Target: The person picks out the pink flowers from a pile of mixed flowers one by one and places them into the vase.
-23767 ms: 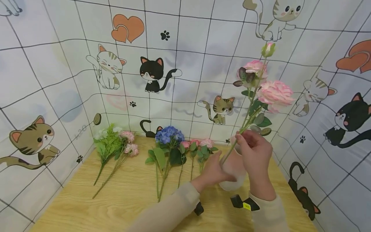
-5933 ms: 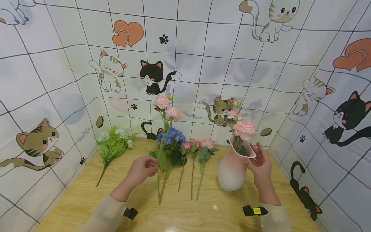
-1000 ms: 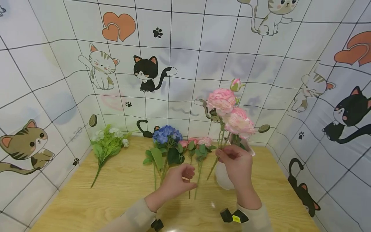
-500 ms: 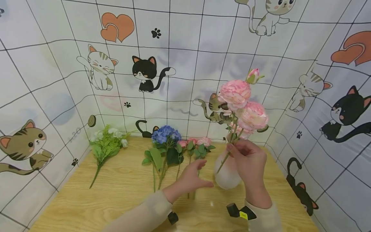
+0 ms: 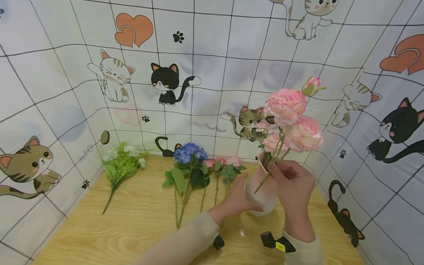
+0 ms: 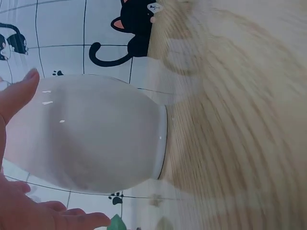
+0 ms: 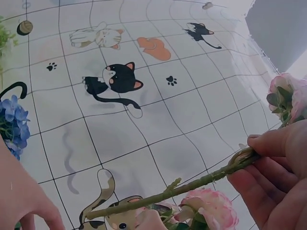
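Note:
My right hand point(image 5: 294, 187) pinches the stem of a pink peony spray point(image 5: 286, 106), which has two full blooms and a bud. The spray leans up to the right, its lower stem end slanting in front of the pink-and-white vase point(image 5: 269, 195). In the right wrist view, thumb and fingers grip the green stem point(image 7: 192, 184) near its fork. My left hand point(image 5: 236, 197) is at the vase's left side, thumb and fingers spread around the white body; firm contact is not clear. Another pink peony point(image 5: 272, 142) stands in the vase, partly hidden.
Left of the vase lie a blue hydrangea point(image 5: 190, 154) and several small pink flowers point(image 5: 233, 162) with long stems. A white-flowered green bunch point(image 5: 122, 165) lies farther left on the wooden table point(image 5: 142, 228). Cat-patterned cloth walls point(image 5: 212, 73) enclose the table's back and sides.
The spray was in my left hand 5.9 s ago; now my right hand holds it. Over the last second both hands moved right, the left reaching the vase. The earlier held peony stands in the vase.

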### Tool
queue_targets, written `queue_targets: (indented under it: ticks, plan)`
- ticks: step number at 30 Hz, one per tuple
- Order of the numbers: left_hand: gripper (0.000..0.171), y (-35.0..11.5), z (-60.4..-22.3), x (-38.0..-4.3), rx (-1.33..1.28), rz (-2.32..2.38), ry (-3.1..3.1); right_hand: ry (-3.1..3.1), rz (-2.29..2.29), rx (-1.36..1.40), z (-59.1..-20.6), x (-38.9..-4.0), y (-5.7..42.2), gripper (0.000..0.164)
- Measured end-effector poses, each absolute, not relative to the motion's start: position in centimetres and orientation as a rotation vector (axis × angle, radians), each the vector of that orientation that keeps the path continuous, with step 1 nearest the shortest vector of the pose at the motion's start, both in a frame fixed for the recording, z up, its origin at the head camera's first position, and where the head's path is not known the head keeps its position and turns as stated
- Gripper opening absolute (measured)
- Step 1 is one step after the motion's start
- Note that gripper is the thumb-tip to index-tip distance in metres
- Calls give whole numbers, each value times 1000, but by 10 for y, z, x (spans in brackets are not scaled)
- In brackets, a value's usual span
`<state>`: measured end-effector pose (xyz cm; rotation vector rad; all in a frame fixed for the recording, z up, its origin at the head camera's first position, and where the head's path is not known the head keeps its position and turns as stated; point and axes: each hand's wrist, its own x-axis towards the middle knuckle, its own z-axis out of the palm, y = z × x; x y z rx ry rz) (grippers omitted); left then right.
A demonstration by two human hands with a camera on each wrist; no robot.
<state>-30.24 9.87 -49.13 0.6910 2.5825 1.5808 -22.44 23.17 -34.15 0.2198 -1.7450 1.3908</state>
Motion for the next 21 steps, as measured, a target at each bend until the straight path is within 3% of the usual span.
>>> queue_targets:
  ticks: [8, 21]
  plan:
    - [142, 117, -498, -313, 673, 1655, 2518, -1772, 1300, 219, -332, -224, 230, 12]
    - [128, 135, -512, -321, 710, 1854, 2375, -1741, 1215, 157, -330, -219, 238, 12]
